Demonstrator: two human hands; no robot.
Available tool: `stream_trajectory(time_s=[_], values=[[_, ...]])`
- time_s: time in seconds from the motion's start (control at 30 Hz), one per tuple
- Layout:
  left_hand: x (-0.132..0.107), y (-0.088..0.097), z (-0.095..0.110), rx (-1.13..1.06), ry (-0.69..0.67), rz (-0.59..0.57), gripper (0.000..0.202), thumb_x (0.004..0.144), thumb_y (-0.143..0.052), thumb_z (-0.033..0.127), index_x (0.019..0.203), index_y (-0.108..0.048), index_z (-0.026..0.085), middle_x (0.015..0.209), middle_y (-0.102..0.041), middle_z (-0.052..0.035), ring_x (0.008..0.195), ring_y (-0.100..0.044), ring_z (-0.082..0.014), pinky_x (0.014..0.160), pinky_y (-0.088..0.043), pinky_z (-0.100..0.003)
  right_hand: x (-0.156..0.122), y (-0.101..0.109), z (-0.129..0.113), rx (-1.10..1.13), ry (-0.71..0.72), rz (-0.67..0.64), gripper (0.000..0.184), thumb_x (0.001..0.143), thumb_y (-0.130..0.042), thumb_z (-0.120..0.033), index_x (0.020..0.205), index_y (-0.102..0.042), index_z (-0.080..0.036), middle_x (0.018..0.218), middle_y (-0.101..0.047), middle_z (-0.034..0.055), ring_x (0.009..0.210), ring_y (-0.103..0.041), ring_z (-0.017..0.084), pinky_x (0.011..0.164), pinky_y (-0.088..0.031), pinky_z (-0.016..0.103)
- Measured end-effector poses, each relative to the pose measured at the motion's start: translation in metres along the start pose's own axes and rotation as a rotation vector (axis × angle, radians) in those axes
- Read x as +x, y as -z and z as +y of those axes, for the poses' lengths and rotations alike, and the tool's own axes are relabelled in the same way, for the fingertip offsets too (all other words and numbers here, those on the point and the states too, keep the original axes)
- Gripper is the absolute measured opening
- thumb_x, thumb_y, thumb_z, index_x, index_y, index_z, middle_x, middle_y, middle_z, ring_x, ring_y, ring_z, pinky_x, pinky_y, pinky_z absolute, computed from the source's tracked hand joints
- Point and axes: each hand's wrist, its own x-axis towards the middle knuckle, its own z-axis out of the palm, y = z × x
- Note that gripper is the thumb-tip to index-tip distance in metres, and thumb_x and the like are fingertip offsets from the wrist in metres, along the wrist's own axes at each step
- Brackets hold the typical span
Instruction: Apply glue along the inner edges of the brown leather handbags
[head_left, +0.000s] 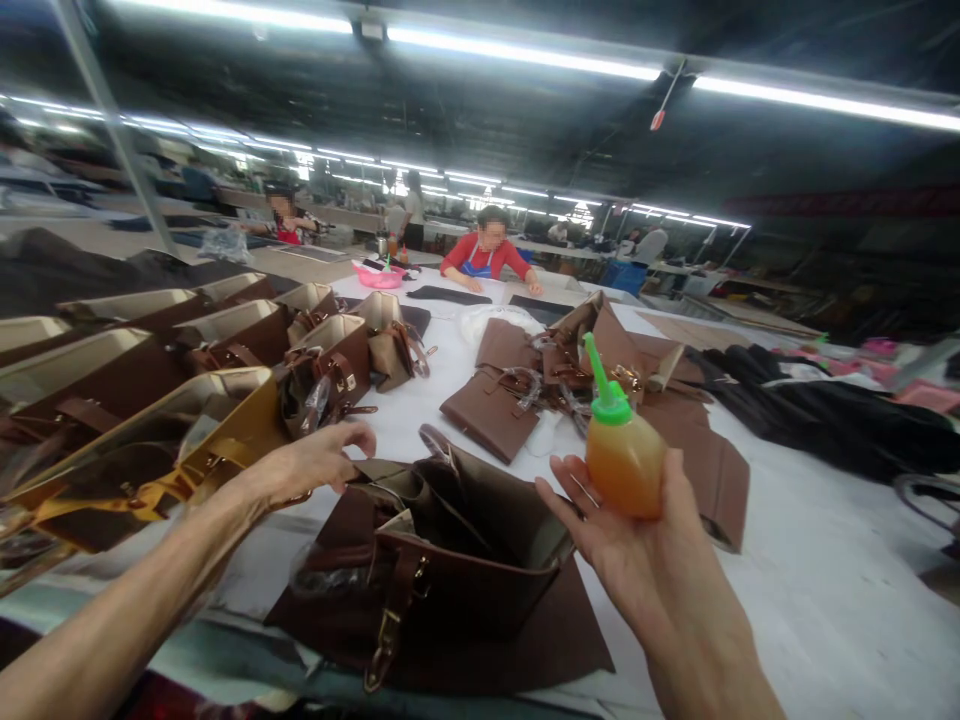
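My right hand (637, 560) holds a squeeze bottle (626, 465) with amber liquid and a green spout cap, its palm turned up and fingers around the lower part. The spout tilts up and to the left. My left hand (319, 462) hovers at the back left corner of an open brown handbag (480, 575), its fingers loosely bent and apart, with nothing visible in them. That handbag stands right in front of me on a flat brown leather piece (559, 650). Its buckled strap (388, 630) hangs down the front.
Rows of open bags (97, 375) crowd the left, including a mustard-coloured bag (247, 410). Brown bags and flaps (495, 410) lie mid-table on the white surface (817, 590). Black material (787, 410) is heaped at right. A co-worker in red (484, 258) leans over the far side near a pink basket (377, 275).
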Motion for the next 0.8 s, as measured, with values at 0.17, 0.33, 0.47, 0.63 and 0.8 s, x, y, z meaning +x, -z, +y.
stream_trajectory(time_s=[0.17, 0.33, 0.47, 0.63, 0.8], values=[[0.001, 0.010, 0.015, 0.060, -0.095, -0.077, 0.062, 0.062, -0.060, 0.031, 0.121, -0.041, 0.024, 0.103, -0.055, -0.0041, 0.085, -0.054, -0.0204, 0.067, -0.042, -0.026, 0.001, -0.009, 0.008, -0.020, 0.014, -0.049, 0.048, 0.074, -0.060, -0.056, 0.097, -0.061, -0.014, 0.092, -0.060, 0.0091, 0.092, -0.057, 0.026, 0.086, -0.045, 0.055], [-0.046, 0.017, 0.090, 0.230, -0.471, 0.038, 0.063, 0.064, -0.069, 0.025, 0.122, -0.045, 0.025, 0.133, -0.039, -0.0011, 0.119, -0.038, -0.0215, 0.099, -0.030, -0.028, -0.002, -0.011, 0.010, -0.014, 0.030, -0.088, 0.046, 0.075, -0.062, -0.053, 0.101, -0.060, -0.016, 0.099, -0.059, 0.0078, 0.090, -0.058, 0.024, 0.087, -0.046, 0.053], [-0.051, -0.014, 0.133, 0.171, -0.770, -0.169, 0.022, 0.077, -0.050, 0.010, 0.096, -0.061, 0.017, 0.098, -0.061, 0.0003, 0.089, -0.055, -0.0121, 0.083, -0.039, -0.019, 0.001, -0.006, 0.008, -0.026, 0.042, -0.090, 0.048, 0.076, -0.059, -0.055, 0.100, -0.060, -0.015, 0.093, -0.059, 0.0080, 0.092, -0.057, 0.024, 0.088, -0.045, 0.052], [-0.010, -0.048, 0.159, 0.371, -0.889, -0.183, 0.028, 0.069, -0.044, 0.003, 0.086, -0.064, 0.015, 0.083, -0.063, -0.0003, 0.076, -0.055, -0.0114, 0.073, -0.040, -0.019, 0.003, -0.001, 0.003, -0.021, 0.042, -0.104, 0.046, 0.076, -0.060, -0.053, 0.101, -0.058, -0.014, 0.091, -0.058, 0.0075, 0.086, -0.058, 0.023, 0.087, -0.045, 0.053], [0.006, -0.060, 0.162, 0.574, -0.759, -0.240, 0.033, 0.066, -0.061, 0.019, 0.099, -0.061, 0.019, 0.089, -0.063, -0.0018, 0.079, -0.056, -0.0174, 0.065, -0.041, -0.023, 0.006, 0.003, -0.005, -0.011, 0.045, -0.083, 0.046, 0.076, -0.061, -0.052, 0.104, -0.057, -0.016, 0.098, -0.058, 0.0089, 0.090, -0.058, 0.025, 0.086, -0.046, 0.052]])
